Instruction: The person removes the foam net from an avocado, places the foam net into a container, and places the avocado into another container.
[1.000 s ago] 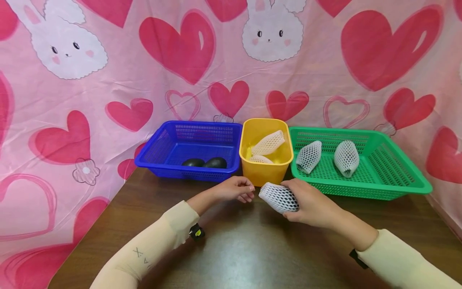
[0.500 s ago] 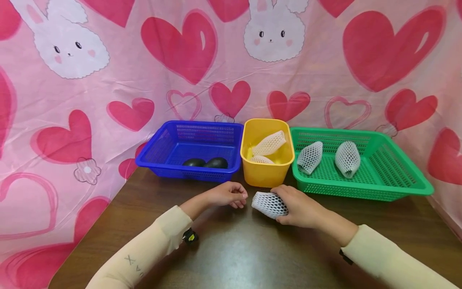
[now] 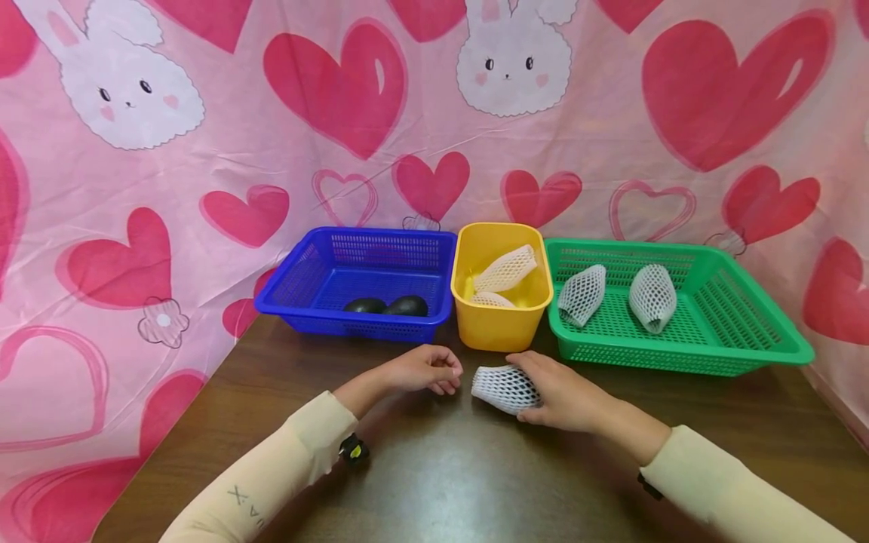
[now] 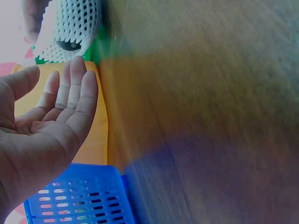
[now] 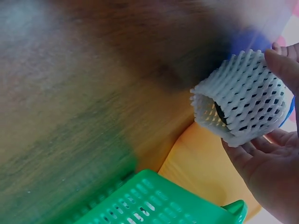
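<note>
Between the hands, low over the brown table, is an avocado in a white foam net (image 3: 504, 390); dark skin shows through the mesh. My right hand (image 3: 566, 394) grips its right end, thumb on the near side and fingers over the far side. In the right wrist view the net's open end (image 5: 210, 114) points away from the palm. My left hand (image 3: 422, 369) hovers just left of the net, apart from it, fingers loosely bent. Seen from the left wrist, its palm (image 4: 46, 135) holds nothing, and the netted fruit (image 4: 77, 28) lies beyond the fingertips.
A blue basket (image 3: 299, 311) with two bare dark avocados (image 3: 406, 305) stands at the back left. The yellow bin (image 3: 502, 328) beside it contains loose foam nets (image 3: 508, 270). At right, a green basket (image 3: 679, 351) holds two netted fruits (image 3: 652, 298). A patterned cloth hangs behind.
My right hand has brought the netted avocado left and nearer to me, away from the yellow bin. The left hand has drawn slightly left and nearer too. Over the last half second both barely move.
</note>
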{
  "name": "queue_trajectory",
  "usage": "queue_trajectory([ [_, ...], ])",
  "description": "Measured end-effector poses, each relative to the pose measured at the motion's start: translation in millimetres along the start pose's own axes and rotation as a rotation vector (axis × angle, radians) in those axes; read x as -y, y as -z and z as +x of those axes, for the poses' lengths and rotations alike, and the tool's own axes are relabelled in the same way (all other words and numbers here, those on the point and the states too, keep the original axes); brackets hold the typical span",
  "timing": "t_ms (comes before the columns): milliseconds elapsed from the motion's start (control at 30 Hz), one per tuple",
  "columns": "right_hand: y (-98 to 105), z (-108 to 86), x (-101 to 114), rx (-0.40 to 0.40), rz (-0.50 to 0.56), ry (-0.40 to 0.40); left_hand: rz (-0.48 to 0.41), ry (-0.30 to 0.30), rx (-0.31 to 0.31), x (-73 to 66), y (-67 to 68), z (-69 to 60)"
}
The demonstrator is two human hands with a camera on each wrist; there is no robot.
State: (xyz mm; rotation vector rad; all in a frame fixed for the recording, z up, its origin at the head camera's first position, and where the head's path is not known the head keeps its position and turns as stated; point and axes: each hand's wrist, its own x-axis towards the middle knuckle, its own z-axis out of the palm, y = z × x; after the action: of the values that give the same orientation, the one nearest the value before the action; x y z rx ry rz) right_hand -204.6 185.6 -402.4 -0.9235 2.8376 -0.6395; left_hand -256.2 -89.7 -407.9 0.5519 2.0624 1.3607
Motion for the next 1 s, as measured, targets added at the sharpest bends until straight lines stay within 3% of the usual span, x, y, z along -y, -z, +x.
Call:
queue_trajectory([
  [333, -1, -8.3, -6, -0.047, -0.007, -0.016, -0.026, -0.046, -0.029, 6.4, -8.5, 4.9],
  [600, 2, -12.6, -11, -0.039, 0.001, -0.047, -0.016, -0.057, -0.087, 2.8, -15.5, 10.0],
  [1000, 1, -13.8, -17, -0.023, -0.002, -0.054, -0.075, -0.078, -0.098, 6.1, -26.0, 18.9],
])
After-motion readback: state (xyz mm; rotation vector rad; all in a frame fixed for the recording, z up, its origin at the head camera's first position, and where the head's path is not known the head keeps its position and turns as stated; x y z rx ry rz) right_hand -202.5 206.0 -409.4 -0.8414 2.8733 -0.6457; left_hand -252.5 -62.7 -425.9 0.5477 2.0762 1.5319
